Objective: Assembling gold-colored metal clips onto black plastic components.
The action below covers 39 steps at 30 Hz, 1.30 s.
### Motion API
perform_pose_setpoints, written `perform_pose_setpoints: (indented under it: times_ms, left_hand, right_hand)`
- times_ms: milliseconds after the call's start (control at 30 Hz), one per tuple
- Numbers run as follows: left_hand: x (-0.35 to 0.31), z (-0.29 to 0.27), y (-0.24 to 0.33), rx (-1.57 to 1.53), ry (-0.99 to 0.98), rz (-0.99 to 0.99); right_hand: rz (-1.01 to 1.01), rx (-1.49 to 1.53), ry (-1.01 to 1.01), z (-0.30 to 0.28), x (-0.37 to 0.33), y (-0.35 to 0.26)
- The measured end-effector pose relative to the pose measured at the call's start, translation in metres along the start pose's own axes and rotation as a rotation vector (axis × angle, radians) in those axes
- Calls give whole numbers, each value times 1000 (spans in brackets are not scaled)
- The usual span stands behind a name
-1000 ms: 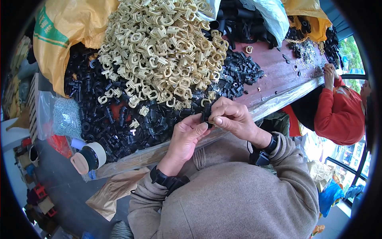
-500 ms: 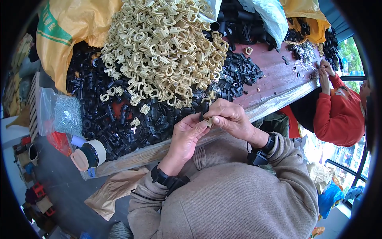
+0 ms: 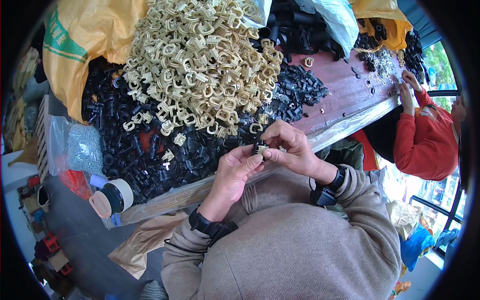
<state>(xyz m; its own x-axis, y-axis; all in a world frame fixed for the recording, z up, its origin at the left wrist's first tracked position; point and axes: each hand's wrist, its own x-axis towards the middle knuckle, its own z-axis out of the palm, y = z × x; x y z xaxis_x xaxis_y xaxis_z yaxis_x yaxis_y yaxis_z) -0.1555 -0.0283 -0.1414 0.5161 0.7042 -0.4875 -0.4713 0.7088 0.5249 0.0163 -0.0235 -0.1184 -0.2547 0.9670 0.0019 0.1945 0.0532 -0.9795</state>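
My left hand (image 3: 235, 172) and my right hand (image 3: 295, 150) meet over the near edge of the table. Between their fingertips is a small beige plastic part (image 3: 260, 149), pinched by both thumbs. A black plastic piece (image 3: 258, 136) stands up against it, partly hidden by my fingers; whether the two are joined I cannot tell. Just beyond my hands lie loose black plastic parts (image 3: 197, 157) and a large heap of beige plastic clips (image 3: 200, 65).
The table's wooden front edge (image 3: 165, 204) is wrapped in clear film. At its left corner stand a jar (image 3: 114, 196) and a bag of small grey pieces (image 3: 85, 147). A yellow sack (image 3: 75, 45) lies behind. On the right, a person in red (image 3: 425, 140) handles small things.
My right index finger has lifted and straightened a little. More of the black piece shows above the beige part. My left hand stays nearly where it was.
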Motion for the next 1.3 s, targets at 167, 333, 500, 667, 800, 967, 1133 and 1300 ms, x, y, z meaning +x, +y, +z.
perform_pose_setpoints:
  times_ms: [167,333,500,667,800,967,1133,1300]
  left_hand:
    - [-2,-8,6,12,-42,-20]
    - [2,-7,6,43,-60,-19]
    - [0,-6,5,27,-26,-19]
    - [-2,-7,4,3,13,6]
    - [-3,-7,6,-13,15,3]
    - [2,-13,6,-48,-11,0]
    - [4,-11,8,-38,-13,-6]
    - [0,-10,7,-31,8,14]
  right_hand:
    - [-148,-449,163,-39,-3,15]
    - [-127,-785,288,-66,-3,41]
    - [-232,-914,264,-72,3,54]
    - [-185,-872,323,-69,6,51]
    - [-28,-595,384,-66,5,45]
    - [-171,-788,231,-70,1,37]
    - [-254,-1006,154,-66,2,43]
    - [-214,-890,253,-60,2,41]
